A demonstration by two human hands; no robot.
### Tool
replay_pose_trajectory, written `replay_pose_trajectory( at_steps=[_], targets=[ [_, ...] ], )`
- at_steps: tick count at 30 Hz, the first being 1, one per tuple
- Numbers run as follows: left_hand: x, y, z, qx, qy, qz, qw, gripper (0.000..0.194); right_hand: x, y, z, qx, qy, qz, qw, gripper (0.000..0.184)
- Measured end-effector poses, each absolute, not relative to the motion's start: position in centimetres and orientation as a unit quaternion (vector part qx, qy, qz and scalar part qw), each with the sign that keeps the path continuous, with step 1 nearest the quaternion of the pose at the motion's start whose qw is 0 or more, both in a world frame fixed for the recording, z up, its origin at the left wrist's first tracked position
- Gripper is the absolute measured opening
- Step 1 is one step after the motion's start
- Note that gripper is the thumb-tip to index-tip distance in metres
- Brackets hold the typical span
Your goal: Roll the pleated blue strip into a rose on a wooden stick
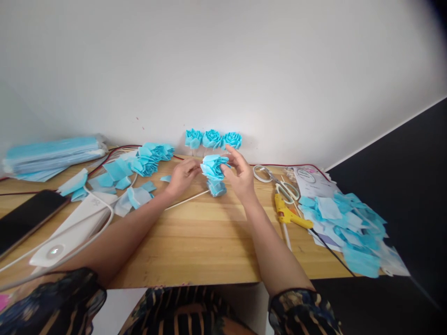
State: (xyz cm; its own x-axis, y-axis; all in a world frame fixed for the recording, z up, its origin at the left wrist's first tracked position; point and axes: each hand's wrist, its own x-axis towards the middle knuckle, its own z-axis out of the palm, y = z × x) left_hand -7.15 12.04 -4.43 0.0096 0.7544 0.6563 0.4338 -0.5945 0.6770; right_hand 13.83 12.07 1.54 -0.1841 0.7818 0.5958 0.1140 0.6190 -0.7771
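Observation:
A light-blue handmade flower [213,167], its petals layered, is raised over the middle of the table between my hands. My right hand [240,174] grips its right side with the thumb and fingers. Just left of the flower, my left hand [185,176] is closed in a pinch; whatever lies between its fingertips is hidden. Beneath the held flower, a smaller blue flower-like piece [217,188] rests near the table surface, with a thin pale stick [186,200] running from it to the lower left.
Three finished blue flowers [212,138] stand along the wall. More flowers [148,158] and cut blue pieces lie left, near a mask pack [56,156], phone [31,216] and white power strip [73,230]. Scissors [288,190], a yellow glue gun [289,214] and a scrap pile [349,228] occupy the right.

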Motion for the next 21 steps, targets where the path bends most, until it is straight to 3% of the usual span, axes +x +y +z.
replay_pose_trajectory(
  at_steps=[21],
  targets=[
    [-7.34,12.07,-4.57,0.666,0.418,0.583,0.205,0.031,13.51,11.39,1.77,-0.300,-0.706,0.321,0.555,0.046]
  ],
)
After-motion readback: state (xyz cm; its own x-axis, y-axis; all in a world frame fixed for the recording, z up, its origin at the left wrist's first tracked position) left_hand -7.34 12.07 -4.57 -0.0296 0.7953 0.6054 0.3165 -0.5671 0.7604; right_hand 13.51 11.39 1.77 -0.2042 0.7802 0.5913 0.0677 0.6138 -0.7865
